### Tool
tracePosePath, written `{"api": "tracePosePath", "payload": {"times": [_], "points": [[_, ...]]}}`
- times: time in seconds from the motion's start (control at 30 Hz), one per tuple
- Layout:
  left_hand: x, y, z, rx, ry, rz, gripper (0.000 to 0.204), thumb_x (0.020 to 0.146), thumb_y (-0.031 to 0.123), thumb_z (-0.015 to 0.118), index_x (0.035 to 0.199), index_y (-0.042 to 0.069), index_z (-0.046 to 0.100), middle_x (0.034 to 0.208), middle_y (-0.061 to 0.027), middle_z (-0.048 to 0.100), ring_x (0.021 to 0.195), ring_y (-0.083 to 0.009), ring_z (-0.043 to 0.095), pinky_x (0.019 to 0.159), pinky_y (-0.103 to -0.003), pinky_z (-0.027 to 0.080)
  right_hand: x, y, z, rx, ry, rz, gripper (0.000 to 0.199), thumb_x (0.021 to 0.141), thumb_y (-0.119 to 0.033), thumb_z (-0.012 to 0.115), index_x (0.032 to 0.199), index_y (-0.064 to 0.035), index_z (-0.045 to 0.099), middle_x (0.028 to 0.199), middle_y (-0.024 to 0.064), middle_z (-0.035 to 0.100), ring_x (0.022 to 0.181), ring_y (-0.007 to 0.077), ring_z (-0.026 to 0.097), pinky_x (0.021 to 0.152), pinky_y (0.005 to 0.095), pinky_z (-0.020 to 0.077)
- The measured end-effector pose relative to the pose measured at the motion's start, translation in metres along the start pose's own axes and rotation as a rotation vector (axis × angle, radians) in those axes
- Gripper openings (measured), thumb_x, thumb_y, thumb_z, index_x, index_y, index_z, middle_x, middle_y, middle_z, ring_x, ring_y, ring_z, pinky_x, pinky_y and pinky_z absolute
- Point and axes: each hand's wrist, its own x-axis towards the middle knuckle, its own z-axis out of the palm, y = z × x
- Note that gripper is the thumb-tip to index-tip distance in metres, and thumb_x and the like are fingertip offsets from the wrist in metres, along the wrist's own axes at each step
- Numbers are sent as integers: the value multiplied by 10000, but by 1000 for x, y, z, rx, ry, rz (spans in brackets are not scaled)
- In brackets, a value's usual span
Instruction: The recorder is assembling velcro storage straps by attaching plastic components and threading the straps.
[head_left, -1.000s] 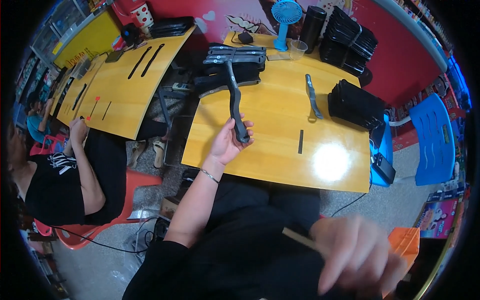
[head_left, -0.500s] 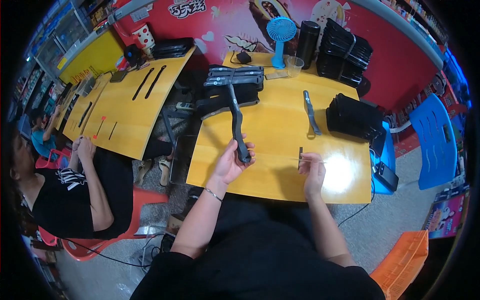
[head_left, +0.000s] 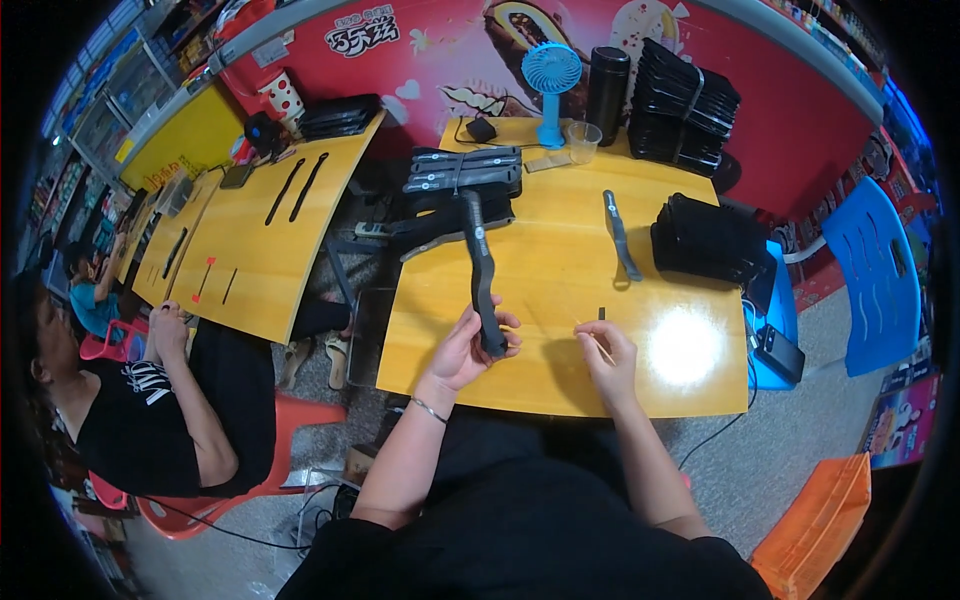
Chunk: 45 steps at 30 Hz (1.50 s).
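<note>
My left hand grips a long black strap by its thick near end, and the strap slants up and away over the table. In my right hand, thumb and fingers pinch a thin pale stick near the table's front edge. Just beyond that hand, a small dark strip lies on the yellow table. Farther back is a single grey strap. A tied bundle of grey straps sits at the far left of the table, with black straps beneath it.
A black stack stands at right; behind are a blue fan, black tumbler, clear cup and banded black bundle. A phone rests on a blue seat. A co-worker sits left; an orange crate stands lower right.
My right hand has moved left and slightly nearer, and its stick now points up-left. The small dark strip lies beyond the hand. My left hand with the strap sits slightly lower in view.
</note>
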Motion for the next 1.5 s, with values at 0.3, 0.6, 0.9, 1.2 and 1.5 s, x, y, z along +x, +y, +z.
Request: {"api": "tracePosePath", "payload": {"times": [0.3,0.6,0.9,1.2,1.5], "points": [[-2,-2,1,138,57,-28,418,952,361,384,1270,90,370,1012,-165,542,830,-299,641,700,-357,558,-2,-19,1,155,41,176,114,867,-95,542,870,-5,612,815,62,643,636,125,557,610,232,443],[-10,-2,7,46,11,-45,398,952,344,388,1302,159,353,997,-144,575,958,-348,612,640,-318,569,-2,-39,-21,165,123,-194,204,880,-48,420,831,-4,614,821,91,563,711,139,521,621,258,423],[-38,-36,45,61,-40,-53,507,894,179,533,1344,178,299,1081,-148,545,1044,-388,556,756,-398,557,-40,-68,-31,-151,-205,-377,183,832,-54,492,929,-31,646,774,128,563,712,258,554,635,323,443],[-41,-49,38,41,-52,-94,531,892,69,523,1356,164,282,1115,-149,551,1064,-362,555,829,-404,533,-39,-39,-40,-219,-276,-47,179,909,-154,506,960,-45,638,728,72,619,633,165,605,577,279,460],[4,-55,37,101,132,-45,533,892,177,551,1352,152,283,1126,-132,547,1015,-271,581,792,-321,516,-30,-26,-41,-482,-185,-167,148,850,-192,566,870,-70,647,722,114,618,654,264,600,584,335,458]]}}
